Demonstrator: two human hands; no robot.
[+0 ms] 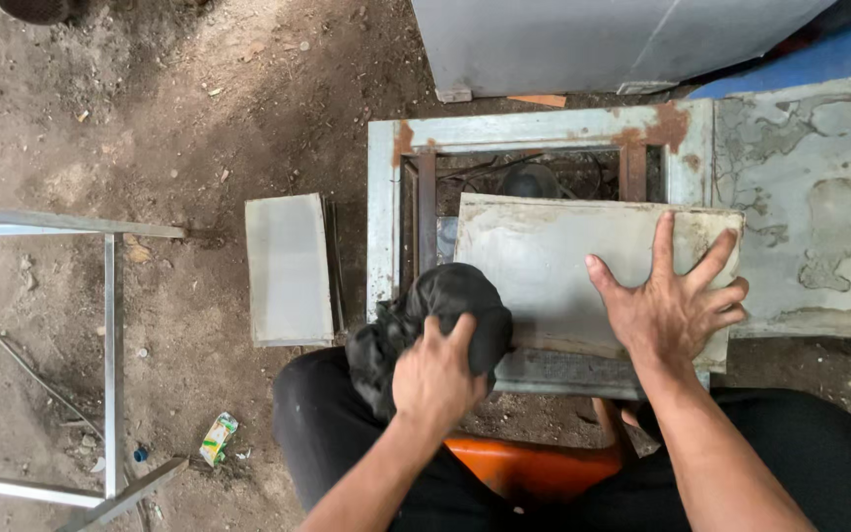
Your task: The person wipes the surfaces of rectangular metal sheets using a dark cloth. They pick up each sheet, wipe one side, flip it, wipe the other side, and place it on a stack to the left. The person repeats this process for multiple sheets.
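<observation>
The left hand [435, 379] is clenching a black rag [440, 315] at the near-left corner of the grey panel [554, 271], which the right hand [672, 305], fingers spread and grasping nothing, is pressing flat onto the rusty frame [386, 197]; uneven pressure could be tipping it off.

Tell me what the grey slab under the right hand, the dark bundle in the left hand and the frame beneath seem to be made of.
The flat grey rectangular slab looks like cast cement or plaster: matte, chalky, streaked. The black crumpled bundle gripped by the left hand looks like soft cloth, going by its folds. The pale rectangular frame appears to be painted metal, with rust-brown patches at its corners. The right hand lies spread flat on the slab.
</observation>
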